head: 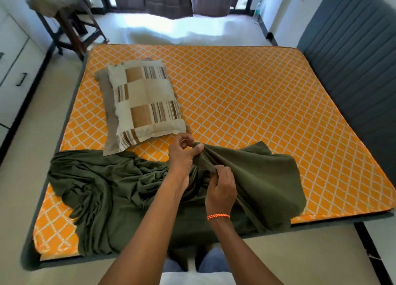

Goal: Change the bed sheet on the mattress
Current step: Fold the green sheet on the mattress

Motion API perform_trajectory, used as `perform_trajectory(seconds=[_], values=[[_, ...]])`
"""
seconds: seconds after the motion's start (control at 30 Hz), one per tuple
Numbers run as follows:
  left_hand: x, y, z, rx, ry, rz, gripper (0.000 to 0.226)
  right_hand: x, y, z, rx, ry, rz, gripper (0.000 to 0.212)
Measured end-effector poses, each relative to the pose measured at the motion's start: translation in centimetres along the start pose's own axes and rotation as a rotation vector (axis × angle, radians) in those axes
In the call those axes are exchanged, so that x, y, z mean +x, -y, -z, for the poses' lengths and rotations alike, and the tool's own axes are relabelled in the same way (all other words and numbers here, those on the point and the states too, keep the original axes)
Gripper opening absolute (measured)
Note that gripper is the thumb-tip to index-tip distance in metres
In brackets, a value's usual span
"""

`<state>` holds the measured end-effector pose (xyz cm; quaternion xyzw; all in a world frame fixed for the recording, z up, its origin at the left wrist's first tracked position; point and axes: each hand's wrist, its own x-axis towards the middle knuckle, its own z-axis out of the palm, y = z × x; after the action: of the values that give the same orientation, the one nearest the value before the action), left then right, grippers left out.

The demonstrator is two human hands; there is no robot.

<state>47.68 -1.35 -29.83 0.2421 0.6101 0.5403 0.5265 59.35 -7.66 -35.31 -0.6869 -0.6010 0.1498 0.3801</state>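
Observation:
A mattress (246,96) with an orange cover in a white diamond pattern fills the middle of the view. A dark olive green bed sheet (111,188) lies crumpled across its near edge. My left hand (182,154) pinches a raised fold of the sheet between thumb and fingers. Just below and to the right, my right hand (220,190), with an orange band on its wrist, grips another gathered part of the same sheet. A flap of the sheet hangs to the right of both hands.
A checked and striped beige pillow (145,102) lies on a plain brown pillow (107,104) at the mattress's left side. A grey padded headboard (353,59) stands at the right. A wooden stool (70,23) with fabric on it stands at the far left, white cupboards (15,66) beside it.

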Motion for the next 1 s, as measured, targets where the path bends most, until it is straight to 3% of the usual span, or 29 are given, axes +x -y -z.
perform_trajectory(seconds=[0.1,0.27,0.7,0.8,1.0], values=[[1.1,-2.3,2.1,-0.080,-0.020,-0.006,0.031,1.3,3.6,-1.6,0.080,-0.022,-0.013,0.011],[3.9,-7.7,9.0,-0.218,-0.108,-0.030,0.032,2.7,11.7,-6.0,0.179,0.046,0.115,0.012],[10.7,-21.4,30.8,-0.295,-0.150,-0.243,0.029,0.3,35.8,-20.4,0.392,-0.033,0.201,0.015],[11.9,-20.2,34.2,-0.192,-0.096,-0.220,0.025,-1.3,36.6,-23.1,0.352,0.032,0.196,0.012],[12.4,-11.2,37.9,-0.101,0.010,0.043,0.015,-5.3,31.5,-25.3,0.227,0.148,0.081,0.009]])
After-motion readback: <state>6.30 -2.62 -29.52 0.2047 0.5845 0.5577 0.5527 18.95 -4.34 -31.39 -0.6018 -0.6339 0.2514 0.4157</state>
